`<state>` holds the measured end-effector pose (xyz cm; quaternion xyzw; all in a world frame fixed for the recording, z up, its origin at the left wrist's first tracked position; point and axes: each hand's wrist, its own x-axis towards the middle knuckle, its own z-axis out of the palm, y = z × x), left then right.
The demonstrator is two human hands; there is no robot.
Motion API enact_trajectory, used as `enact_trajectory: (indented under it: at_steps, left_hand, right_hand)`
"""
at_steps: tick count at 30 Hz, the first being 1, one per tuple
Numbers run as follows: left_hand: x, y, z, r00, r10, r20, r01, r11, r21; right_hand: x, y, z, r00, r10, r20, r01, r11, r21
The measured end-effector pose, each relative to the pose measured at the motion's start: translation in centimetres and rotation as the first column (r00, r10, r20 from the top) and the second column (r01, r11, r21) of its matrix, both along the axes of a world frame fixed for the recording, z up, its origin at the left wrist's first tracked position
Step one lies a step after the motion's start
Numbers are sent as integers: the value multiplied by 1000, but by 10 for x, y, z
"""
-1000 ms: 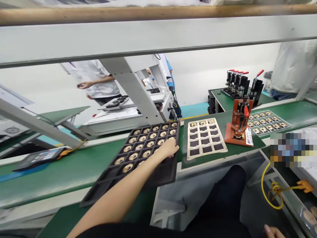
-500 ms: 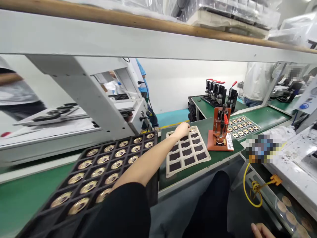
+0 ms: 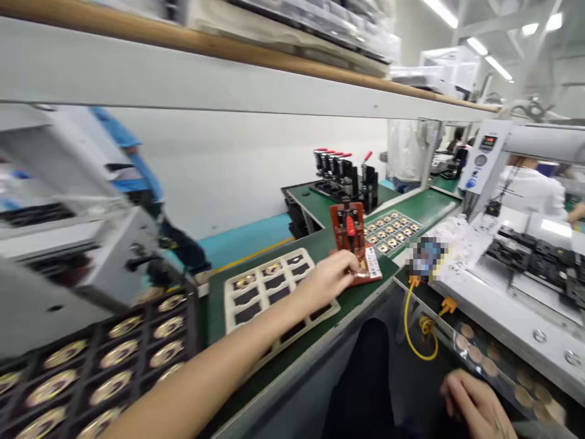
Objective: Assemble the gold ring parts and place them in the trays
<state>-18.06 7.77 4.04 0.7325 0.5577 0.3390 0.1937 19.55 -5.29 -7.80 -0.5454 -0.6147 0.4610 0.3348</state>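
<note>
My left hand (image 3: 331,274) reaches to the base of the red-brown toggle-clamp fixture (image 3: 347,222). Its fingers are closed, and a bit of gold shows at the fingertips, apparently a round gold-coloured metal part (image 3: 362,264), mostly hidden. Under my forearm lies the cream tray (image 3: 227,305), with round gold parts (image 3: 273,268) in two cells of its far row; the other cells in view look dark, and some are covered by the arm. My right hand (image 3: 475,402) is low at the right, fingers curled, with nothing seen in them.
A black tray (image 3: 194,317) of gold ring-like parts stands at the left. Behind the fixture lies a clear tray (image 3: 393,231) of gold parts. Black clamps with red handles (image 3: 338,171) stand on another table. A yellow cable (image 3: 406,329) hangs at the right. A shelf beam (image 3: 228,79) crosses overhead.
My left hand has moved from the cream tray's far row to the fixture. The gold part in that row's right cell is gone. The view has turned right, and more of my right hand shows.
</note>
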Motion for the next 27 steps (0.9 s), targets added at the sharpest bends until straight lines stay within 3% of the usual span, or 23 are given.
enact_trajectory:
  at_steps: [2, 4, 7, 9, 11, 12, 15, 18, 20, 22, 24, 26, 27]
  left_hand:
    - [51, -14, 9, 925, -275, 262, 268, 961, 64]
    - [95, -21, 16, 811, -441, 384, 440, 893, 95]
    - [143, -17, 23, 705, -659, 261, 611, 752, 246]
    - [166, -10, 26, 648, -762, -12, 697, 586, 414]
    - [186, -5, 29, 626, -732, -269, 734, 437, 519]
    - [196, -3, 30, 625, -701, -343, 739, 390, 549]
    - [231, -1, 32, 606, -656, -450, 742, 263, 616]
    - [274, 4, 31, 541, -680, -495, 758, 140, 637]
    - [308, 13, 34, 477, -754, -452, 788, 139, 600]
    - [347, 30, 42, 427, -829, -361, 831, 202, 518]
    - [389, 54, 55, 446, -841, -305, 870, 329, 367]
    - [431, 81, 69, 525, -776, -351, 850, 498, 170]
    - [451, 94, 75, 545, -750, -375, 831, 544, 118]
  right_hand:
    - [-8, 20, 43, 993, -7, -120, 24, 989, 145]
    - [-15, 40, 80, 958, 44, -282, 31, 966, 255]
    - [-10, 56, 113, 964, 61, -260, 39, 931, 364]
    - [2, 56, 121, 981, 12, -193, 70, 908, 413]
    - [18, 49, 123, 986, -61, -152, 123, 892, 436]
    - [27, 45, 122, 985, -101, -138, 151, 887, 436]
    - [52, 33, 120, 972, -210, -107, 236, 867, 438]
    - [84, 24, 119, 947, -310, -88, 313, 815, 488]
    - [112, 19, 120, 904, -423, -56, 382, 744, 548]
    - [145, 13, 122, 833, -552, -38, 469, 667, 579]
    - [178, 7, 127, 758, -650, -47, 555, 606, 569]
    - [204, 0, 133, 710, -702, -54, 610, 575, 545]
    - [214, -4, 136, 692, -720, -55, 626, 561, 542]
